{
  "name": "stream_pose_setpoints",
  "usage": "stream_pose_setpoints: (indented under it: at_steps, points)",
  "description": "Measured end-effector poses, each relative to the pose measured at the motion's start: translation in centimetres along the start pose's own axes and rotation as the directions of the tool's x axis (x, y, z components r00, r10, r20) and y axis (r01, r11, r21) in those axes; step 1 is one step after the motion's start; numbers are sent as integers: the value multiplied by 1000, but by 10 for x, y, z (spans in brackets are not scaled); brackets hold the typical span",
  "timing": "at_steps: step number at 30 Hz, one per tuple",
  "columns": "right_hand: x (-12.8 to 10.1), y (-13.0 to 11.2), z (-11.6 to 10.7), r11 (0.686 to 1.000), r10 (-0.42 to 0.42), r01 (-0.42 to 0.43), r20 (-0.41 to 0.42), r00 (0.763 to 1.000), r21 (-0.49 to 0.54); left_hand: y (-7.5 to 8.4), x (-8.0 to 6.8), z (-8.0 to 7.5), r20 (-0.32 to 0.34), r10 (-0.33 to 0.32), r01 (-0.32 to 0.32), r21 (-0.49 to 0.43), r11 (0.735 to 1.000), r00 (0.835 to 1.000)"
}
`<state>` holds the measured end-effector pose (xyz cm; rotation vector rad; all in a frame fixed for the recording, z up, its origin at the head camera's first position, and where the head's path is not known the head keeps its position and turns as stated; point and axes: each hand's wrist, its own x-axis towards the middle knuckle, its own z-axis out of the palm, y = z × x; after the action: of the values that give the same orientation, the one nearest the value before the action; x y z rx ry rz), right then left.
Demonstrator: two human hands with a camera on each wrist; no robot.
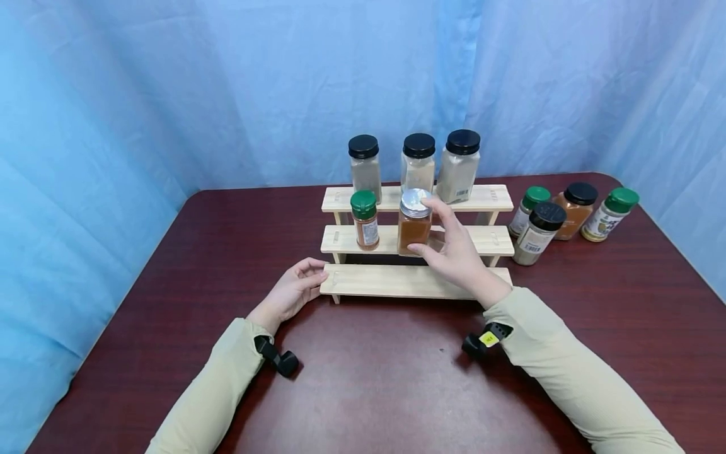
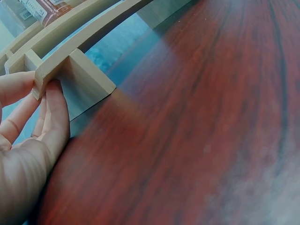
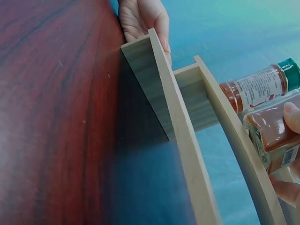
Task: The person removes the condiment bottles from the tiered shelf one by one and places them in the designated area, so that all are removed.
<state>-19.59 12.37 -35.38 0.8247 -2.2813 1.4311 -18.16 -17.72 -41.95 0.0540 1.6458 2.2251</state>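
Note:
My right hand (image 1: 460, 255) grips a square spice jar (image 1: 413, 233) with a silver lid and orange-brown powder. The jar is upright at the middle step of a three-tier wooden spice rack (image 1: 397, 282); whether its base touches the wood I cannot tell. Left of it on that step stands a green-lidded spice bottle (image 1: 366, 228). My left hand (image 1: 290, 291) pinches the left end of the lowest step; in the left wrist view the fingers (image 2: 56, 110) reach under the board (image 2: 70, 54). Three black-lidded jars stand on the top step, among them a left one (image 1: 365, 167).
Right of the rack, several spice containers stand on the dark red table (image 1: 363, 378): a black-lidded shaker (image 1: 533, 243), a green-lidded bottle (image 1: 518, 221), a black-lidded orange jar (image 1: 573, 211) and another green-lidded bottle (image 1: 607, 217). Blue curtains (image 1: 317, 82) hang behind and at both sides.

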Motion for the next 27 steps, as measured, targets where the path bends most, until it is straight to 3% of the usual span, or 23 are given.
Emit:
stream_pose_setpoints:
  at_steps: [12,20,27]
  points:
    - [-26,-6,-3,990,-142,143,-50,989,19,1,0,0,-6,-11,11,-7,1000,1000]
    - [-41,0,-17,934,-354,356,-120,928,-3,0,1,1,4,-4,4,-5,1000,1000]
    - [-52,5,-38,884,-459,453,-33,888,-110,0,0,1,5,-9,9,5,1000,1000]
